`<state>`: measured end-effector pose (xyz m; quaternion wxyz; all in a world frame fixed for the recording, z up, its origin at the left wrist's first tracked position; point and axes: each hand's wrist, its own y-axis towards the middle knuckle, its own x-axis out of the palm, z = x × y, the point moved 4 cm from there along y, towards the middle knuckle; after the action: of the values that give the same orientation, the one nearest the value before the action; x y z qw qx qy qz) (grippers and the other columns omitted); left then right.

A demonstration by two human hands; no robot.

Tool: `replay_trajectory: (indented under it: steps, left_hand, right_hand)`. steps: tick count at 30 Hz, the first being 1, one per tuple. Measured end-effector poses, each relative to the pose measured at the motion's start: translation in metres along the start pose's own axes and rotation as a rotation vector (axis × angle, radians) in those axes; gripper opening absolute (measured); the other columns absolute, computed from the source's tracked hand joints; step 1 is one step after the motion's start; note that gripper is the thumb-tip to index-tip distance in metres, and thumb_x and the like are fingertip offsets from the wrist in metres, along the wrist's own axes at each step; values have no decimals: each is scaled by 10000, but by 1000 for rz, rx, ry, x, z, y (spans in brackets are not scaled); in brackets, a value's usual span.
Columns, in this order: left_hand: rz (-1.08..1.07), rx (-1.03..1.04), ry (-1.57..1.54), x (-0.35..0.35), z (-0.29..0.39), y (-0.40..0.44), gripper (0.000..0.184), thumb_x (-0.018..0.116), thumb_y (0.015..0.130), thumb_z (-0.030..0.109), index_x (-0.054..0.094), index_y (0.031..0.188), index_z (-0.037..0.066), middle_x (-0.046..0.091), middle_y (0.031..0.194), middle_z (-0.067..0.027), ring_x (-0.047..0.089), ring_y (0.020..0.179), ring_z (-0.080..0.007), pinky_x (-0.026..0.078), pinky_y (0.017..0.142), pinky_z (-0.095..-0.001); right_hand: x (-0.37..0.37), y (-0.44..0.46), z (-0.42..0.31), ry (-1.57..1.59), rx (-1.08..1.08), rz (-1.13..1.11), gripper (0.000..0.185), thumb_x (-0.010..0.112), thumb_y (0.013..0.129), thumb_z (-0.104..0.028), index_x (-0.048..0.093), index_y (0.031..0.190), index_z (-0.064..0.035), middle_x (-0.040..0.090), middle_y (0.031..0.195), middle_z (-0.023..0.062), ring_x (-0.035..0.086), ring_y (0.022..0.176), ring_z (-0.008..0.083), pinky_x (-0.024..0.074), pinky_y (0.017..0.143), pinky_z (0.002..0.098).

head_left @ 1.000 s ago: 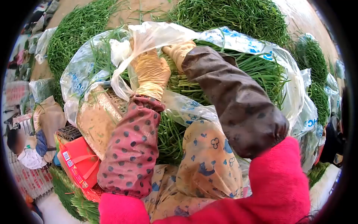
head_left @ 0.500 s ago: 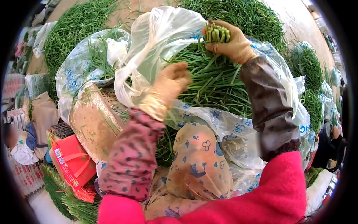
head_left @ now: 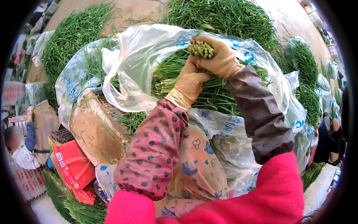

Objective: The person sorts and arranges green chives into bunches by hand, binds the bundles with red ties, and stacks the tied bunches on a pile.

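Near the top middle, my gloved right hand (head_left: 218, 56) is wrapped round a bunch of garlic chives (head_left: 201, 49), its pale cut ends pointing up and towards me. My gloved left hand (head_left: 189, 82) meets it just below; its fingers close about the bunch under the right hand, partly hidden there. Under both hands lies a heap of loose garlic chives (head_left: 218, 99) inside a large clear plastic bag (head_left: 140, 48) with blue print. At the heap's left side, pale stem ends (head_left: 164, 86) lie together.
A worn, dirty board-like piece (head_left: 97, 127) leans left of the bag, beside a red gift bag (head_left: 76, 164). More green piles (head_left: 78, 33) lie on the floor behind and at right. A plastic-covered knee (head_left: 199, 160) is close below my hands. Another person (head_left: 330, 138) is at far right.
My left hand has moved up and right to meet the right hand at the bunch. The right hand has come slightly lower and left. The bag's raised rim has sunk, baring pale stem ends.
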<state>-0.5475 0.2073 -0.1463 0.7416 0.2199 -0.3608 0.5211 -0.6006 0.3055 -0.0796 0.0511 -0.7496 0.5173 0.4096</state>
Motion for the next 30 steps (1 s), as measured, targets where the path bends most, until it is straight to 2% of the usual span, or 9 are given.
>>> replay_trajectory:
  steps: [4, 7, 11, 15, 19, 22, 24, 25, 30]
  left_hand:
    - [145, 30, 328, 17, 19, -43, 942, 576, 755, -80, 69, 1529, 97, 84, 1584, -162, 61, 1470, -233, 285, 1098, -346]
    - [166, -32, 294, -3, 47, -99, 850, 583, 836, -4, 109, 1529, 129, 229, 1540, -154, 247, 1413, -302, 329, 1076, -417]
    - [221, -70, 171, -16, 68, -184, 714, 596, 881, 63, 239, 1496, 131, 379, 1447, -184, 447, 1290, -322, 473, 976, -486]
    - [52, -152, -39, 10, 53, -239, 732, 656, 890, 229, 247, 1476, 71, 435, 1389, -245, 485, 1255, -362, 502, 933, -540]
    - [-159, -360, -167, 68, 40, -281, 953, 721, 805, 410, 174, 1481, 21, 401, 1389, -310, 443, 1272, -428, 462, 931, -621]
    - [-123, -298, -248, 79, 37, -324, 1357, 774, 560, 666, 53, 1487, -13, 360, 1375, -383, 382, 1289, -497, 384, 934, -701]
    - [-159, -138, -360, 68, 43, -348, 1293, 671, 608, 759, 132, 1479, -29, 358, 1410, -339, 358, 1323, -462, 353, 925, -729]
    - [-146, -78, -386, 60, 49, -360, 1253, 661, 627, 740, 147, 1475, -26, 371, 1400, -327, 371, 1311, -452, 361, 925, -713]
    - [180, 59, -283, 25, 55, -412, 1057, 616, 722, 644, 222, 1451, -13, 435, 1354, -271, 438, 1251, -406, 405, 926, -631]
  right_hand:
    - [-49, 3, 18, 360, 430, 315, 222, 741, 774, -103, 663, 981, -76, 677, 889, 57, 656, 746, 156, 570, 665, 289]
    - [-129, 2, 35, 445, 311, 503, 118, 706, 819, -114, 666, 927, -88, 662, 763, 36, 640, 659, 145, 567, 568, 286]
    - [-254, -6, -44, -102, 283, 811, 171, 692, 858, -280, 720, 822, -115, 690, 847, 35, 635, 776, 123, 521, 688, 257]
    - [-236, 11, -174, 369, -493, 547, 240, 660, 849, -287, 634, 921, -59, 613, 711, 42, 638, 649, 186, 533, 590, 296]
    - [-135, 14, -245, 64, -392, 267, 243, 660, 780, -230, 628, 987, -106, 619, 755, 66, 634, 691, 211, 533, 604, 339]
    - [-41, -18, -315, -60, -562, -17, 313, 659, 728, -187, 623, 1036, -141, 624, 788, 84, 631, 722, 230, 533, 613, 371]
    - [8, -56, -362, 79, -758, -207, 155, 664, 620, -204, 590, 735, -131, 584, 620, 55, 618, 622, 264, 495, 579, 425]
    - [30, -75, -377, 188, -870, -90, 70, 655, 724, -229, 622, 725, -167, 600, 599, 52, 599, 532, 268, 482, 464, 411]
    - [111, -173, -416, 340, -1109, -100, 176, 624, 643, -286, 533, 665, -136, 539, 560, 17, 554, 555, 262, 413, 600, 443]
